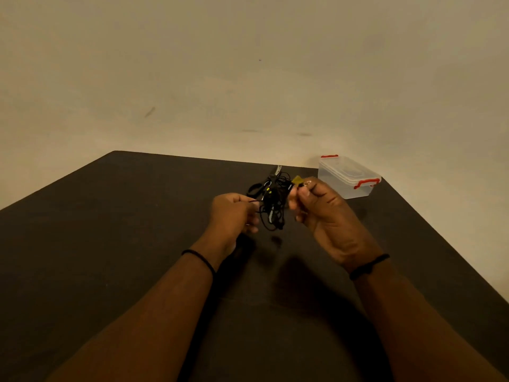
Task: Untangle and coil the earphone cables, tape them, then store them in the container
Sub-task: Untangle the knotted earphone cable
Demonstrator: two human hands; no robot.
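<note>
A tangled bunch of black earphone cables [271, 205] hangs in the air between my two hands, above the dark table [124, 216]. My left hand [232, 213] pinches a strand at the bunch's left side. My right hand [325, 213] grips the right side of the tangle near its top. A clear plastic container [345, 179] with red clips and its lid on stands at the far right of the table. Behind the tangle lie scissors [264, 183] with black handles, and a yellowish tape piece [297, 179] shows just above my right thumb.
The table's far edge meets a plain beige wall [248, 78]. The table's right edge runs diagonally behind my right forearm. Bare dark tabletop spreads to the left of my left arm and beneath both forearms.
</note>
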